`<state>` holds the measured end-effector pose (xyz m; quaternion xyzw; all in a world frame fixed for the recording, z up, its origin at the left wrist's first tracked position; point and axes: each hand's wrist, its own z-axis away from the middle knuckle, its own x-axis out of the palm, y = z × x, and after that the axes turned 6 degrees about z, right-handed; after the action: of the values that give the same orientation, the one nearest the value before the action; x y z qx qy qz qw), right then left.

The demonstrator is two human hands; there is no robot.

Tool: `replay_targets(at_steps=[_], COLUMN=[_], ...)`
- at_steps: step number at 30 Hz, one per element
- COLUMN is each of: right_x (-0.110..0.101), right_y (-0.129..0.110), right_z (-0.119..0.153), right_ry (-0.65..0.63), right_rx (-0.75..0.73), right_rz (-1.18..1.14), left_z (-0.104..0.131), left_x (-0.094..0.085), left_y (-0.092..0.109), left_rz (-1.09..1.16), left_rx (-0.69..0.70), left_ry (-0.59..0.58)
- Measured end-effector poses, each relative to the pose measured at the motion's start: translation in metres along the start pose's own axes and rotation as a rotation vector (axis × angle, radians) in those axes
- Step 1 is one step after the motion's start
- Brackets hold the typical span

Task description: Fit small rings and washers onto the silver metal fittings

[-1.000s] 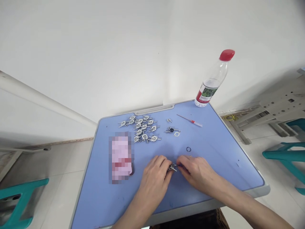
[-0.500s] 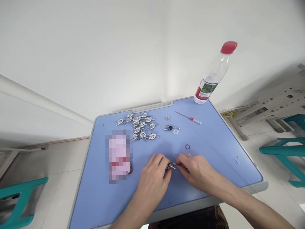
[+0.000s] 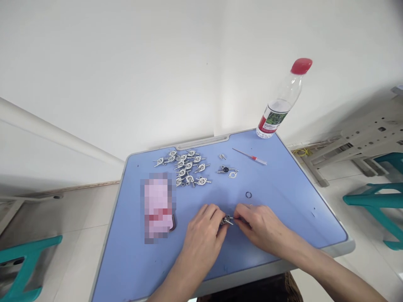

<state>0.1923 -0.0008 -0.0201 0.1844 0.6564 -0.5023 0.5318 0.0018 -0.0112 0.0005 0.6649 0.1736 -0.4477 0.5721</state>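
Well inside table edges (image 3: 350, 246), fingers (image 3: 216, 216) hold a fitting (image 3: 227, 219).

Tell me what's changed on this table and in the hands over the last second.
Nothing was visibly moved, picked up or let go; only the whole view shifted slightly. The left hand still holds the small metal part, with the right hand close at its other end. The bottle, dark ring and pen-like tool stayed put.
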Motion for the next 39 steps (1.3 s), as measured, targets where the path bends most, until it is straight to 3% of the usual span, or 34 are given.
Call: replay_targets(at_steps=[13, 18, 23, 29, 39], right_x=[-0.007, -0.046, -0.073, -0.052, -0.044], right_y=[0.000, 0.017, 0.042, 0.051, 0.050], right_z=[-0.002, -0.017, -0.053, -0.081, -0.080], right_ry=[0.026, 0.105, 0.170, 0.184, 0.165], right_rx=[-0.002, 0.071, 0.189, 0.221, 0.216], right_rz=[-0.063, -0.120, 0.032, 0.141, 0.193], left_z=[-0.002, -0.002, -0.002, -0.003, -0.003], left_x=[-0.001, -0.004, -0.003, -0.005, -0.005], left_y=[-0.001, -0.001, -0.002, 0.000, 0.000], left_rz=[0.011, 0.004, -0.018, -0.016, -0.036], left_rx=[-0.034, -0.024, -0.020, -0.053, -0.054], left_ry=[-0.044, -0.036, -0.016, -0.019, -0.036])
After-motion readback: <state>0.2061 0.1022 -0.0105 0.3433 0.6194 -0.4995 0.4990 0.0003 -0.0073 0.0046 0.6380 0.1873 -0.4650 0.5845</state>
